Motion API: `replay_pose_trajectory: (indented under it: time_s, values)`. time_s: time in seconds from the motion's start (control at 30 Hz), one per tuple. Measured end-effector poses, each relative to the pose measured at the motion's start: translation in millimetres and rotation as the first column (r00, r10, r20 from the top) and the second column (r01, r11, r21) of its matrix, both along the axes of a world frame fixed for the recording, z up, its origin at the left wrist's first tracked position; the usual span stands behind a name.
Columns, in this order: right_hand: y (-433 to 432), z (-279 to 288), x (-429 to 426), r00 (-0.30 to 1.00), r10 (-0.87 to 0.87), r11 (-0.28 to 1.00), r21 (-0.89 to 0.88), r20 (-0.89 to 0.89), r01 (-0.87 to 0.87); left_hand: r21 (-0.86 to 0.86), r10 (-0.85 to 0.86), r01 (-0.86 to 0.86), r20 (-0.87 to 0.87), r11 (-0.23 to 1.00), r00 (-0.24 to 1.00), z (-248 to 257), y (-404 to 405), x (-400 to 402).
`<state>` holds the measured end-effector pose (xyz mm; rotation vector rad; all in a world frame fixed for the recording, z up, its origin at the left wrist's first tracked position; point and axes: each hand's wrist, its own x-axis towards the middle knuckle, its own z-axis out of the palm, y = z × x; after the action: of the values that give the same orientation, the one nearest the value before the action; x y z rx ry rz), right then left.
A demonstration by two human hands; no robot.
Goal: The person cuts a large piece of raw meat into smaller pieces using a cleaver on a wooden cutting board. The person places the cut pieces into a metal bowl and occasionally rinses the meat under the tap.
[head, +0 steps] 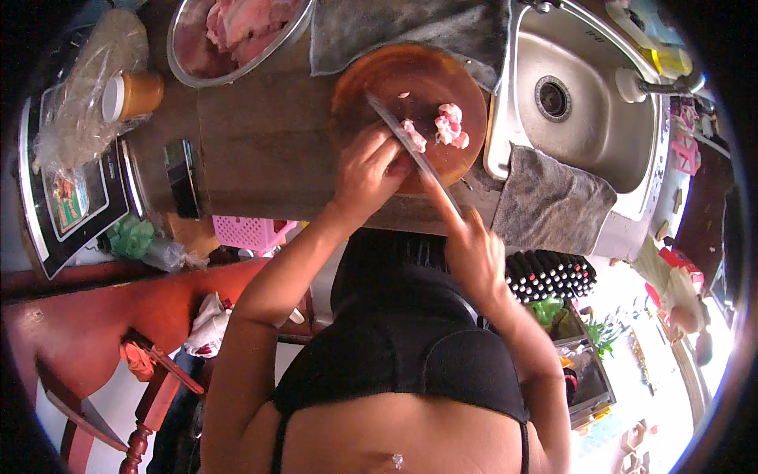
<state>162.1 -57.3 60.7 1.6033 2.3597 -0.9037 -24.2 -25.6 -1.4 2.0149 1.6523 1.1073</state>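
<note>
My right hand (477, 252) grips a knife, index finger stretched along it. The long blade (395, 124) slants up and left over a round wooden cutting board (438, 71). My left hand (367, 172) is at the board's lower left with curled fingers, holding raw meat at the blade; the fingers hide most of that piece. Just right of the blade lies a pale pink chunk of meat (417, 141). Farther right on the board is a small cluster of cut meat (450, 125). A tiny scrap (404, 95) sits near the blade's tip.
A metal bowl (296, 38) holds more raw meat. A grey cloth (367, 35) lies behind the board. To the right are a steel sink (592, 89) and a draped cloth (551, 201). A phone (182, 178), a lidded jar (133, 96) and a cooktop (106, 201) are at left.
</note>
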Motion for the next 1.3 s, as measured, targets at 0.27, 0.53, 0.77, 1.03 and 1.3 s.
replay_pose_trajectory:
  time_s: [0.27, 0.53, 0.77, 1.03, 1.3]
  values:
    - [38, -15, -35, 0.981, -0.005, 0.992, 0.123, -0.194, 0.030, 0.006, 0.008, -0.008, 0.017, 1.000, 1.000, 4, 3, 4]
    - [3, 6, 6, 0.998, -0.013, 0.998, -0.069, 0.060, 0.017, 0.026, 0.028, -0.027, -0.050, 0.999, 0.998, -2, 3, -1]
    - [45, -23, -44, 0.969, -0.005, 0.981, 0.188, -0.249, 0.054, 0.101, 0.066, -0.064, -0.016, 0.993, 0.998, -7, 1, 9]
    - [19, 13, 7, 0.998, -0.035, 0.978, -0.204, 0.053, 0.045, 0.076, 0.085, -0.082, -0.042, 0.994, 0.995, -4, 2, 6]
    - [19, 24, 26, 0.863, -0.235, 0.961, 0.026, -0.447, 0.275, 0.059, 0.043, -0.044, 0.026, 0.997, 0.999, 13, 1, 6]
